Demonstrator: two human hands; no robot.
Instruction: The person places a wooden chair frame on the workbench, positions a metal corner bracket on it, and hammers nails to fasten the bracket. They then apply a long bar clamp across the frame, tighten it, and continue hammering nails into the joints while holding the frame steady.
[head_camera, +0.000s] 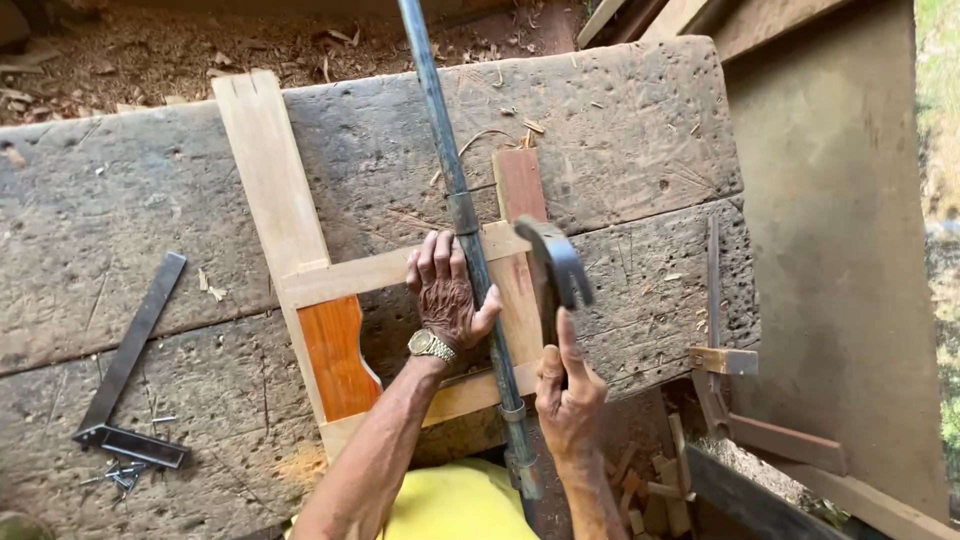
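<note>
- Frame (400, 290) of pale and reddish wood lies flat on the workbench (620, 120), near its front edge: a long pale upright on the left, a reddish upright on the right, two pale cross rails between them, and a glossy orange panel (335, 355) already seated in the lower left corner.
- Bar clamp (470, 240), a long grey metal rod, runs over the right-hand side of the frame from beyond the far edge of the bench down past the near edge; it looks to be drawing the joints together, though its heads are hard to make out from here.
- Left hand (447, 295) presses down on the upper rail just beside the clamp bar, fingers spread and thumb touching the bar; it grips nothing.
- Right hand (568, 395) is closed round the handle of a hammer (555, 268), whose dark head is raised over the joint where the upper rail meets the reddish upright.
- By my reckoning the frame is assembled and clamped, and what is left is driving that joint home or fixing it.
- Try square (130, 370) lies well apart to the left, with loose nails (120, 475) just beside its stock.
- Wood offcuts (650, 480) lie below the front right of the bench.
</note>
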